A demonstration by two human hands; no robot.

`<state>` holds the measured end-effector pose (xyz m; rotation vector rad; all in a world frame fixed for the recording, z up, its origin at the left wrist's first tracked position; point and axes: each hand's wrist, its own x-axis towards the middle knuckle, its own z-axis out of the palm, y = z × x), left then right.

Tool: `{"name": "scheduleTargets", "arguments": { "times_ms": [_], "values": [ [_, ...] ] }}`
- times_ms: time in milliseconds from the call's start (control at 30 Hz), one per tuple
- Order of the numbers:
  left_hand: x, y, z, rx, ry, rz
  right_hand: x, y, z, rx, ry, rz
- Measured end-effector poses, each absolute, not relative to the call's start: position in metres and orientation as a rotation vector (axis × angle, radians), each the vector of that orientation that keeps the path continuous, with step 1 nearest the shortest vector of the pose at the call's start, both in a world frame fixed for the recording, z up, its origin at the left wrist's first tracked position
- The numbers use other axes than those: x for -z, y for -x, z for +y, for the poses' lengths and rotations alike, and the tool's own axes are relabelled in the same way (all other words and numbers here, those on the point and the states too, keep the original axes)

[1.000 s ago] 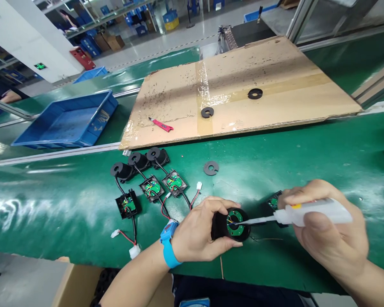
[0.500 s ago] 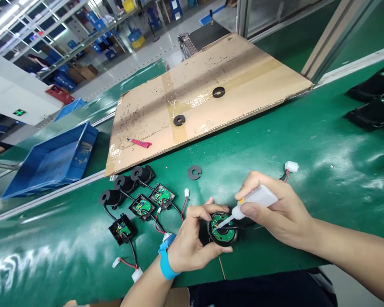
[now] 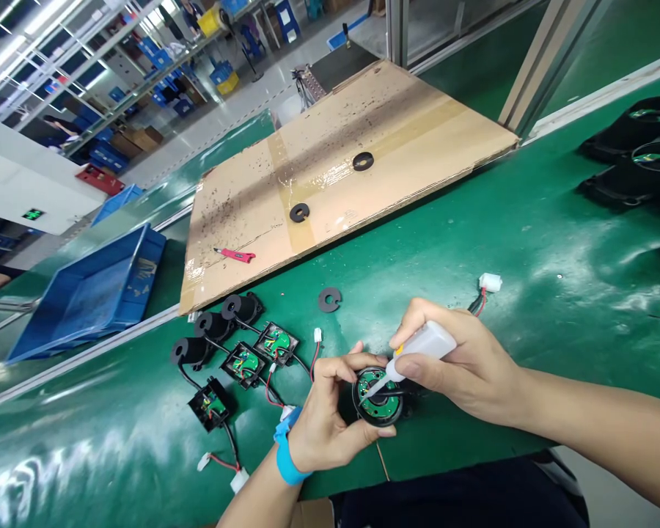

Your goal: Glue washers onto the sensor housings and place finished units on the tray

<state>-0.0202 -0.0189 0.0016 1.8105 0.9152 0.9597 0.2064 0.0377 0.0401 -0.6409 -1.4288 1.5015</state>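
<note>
My left hand [image 3: 338,414], with a blue band at its wrist, is closed round the rim of a round black housing [image 3: 382,419] with a green circuit board inside. In my right hand [image 3: 462,363] is a white squeeze bottle [image 3: 426,348] with a long thin nozzle, gripped between thumb and fingers. The nozzle points down and left, its tip over the left part of the board; whether it touches cannot be made out. A black cable runs from the housing under my right hand. Past that hand lies a white connector [image 3: 490,283] on red and black wires.
Left of my hands sit several black housings [image 3: 190,352] wired to open boxes with green boards [image 3: 209,403]. A grey foam ring [image 3: 329,299] lies on the green bench. Behind, a cardboard sheet [image 3: 330,176] carries two black rings and a red cutter [image 3: 235,255]. A blue bin [image 3: 93,286] stands left.
The nozzle tip has shifted slightly left over the board, and the housing appears tilted a little more toward me. The whole view has also shifted a little. Both hands keep their holds.
</note>
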Motion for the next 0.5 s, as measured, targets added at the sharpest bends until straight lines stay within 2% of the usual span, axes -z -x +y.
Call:
{"name": "scheduleTargets", "arguments": {
  "times_ms": [500],
  "values": [
    [-0.0053,0.0209,-0.0195,-0.953,-1.838,0.932,-0.0418,-0.2067,0.0386,-1.451,0.696,-1.398]
  ]
}}
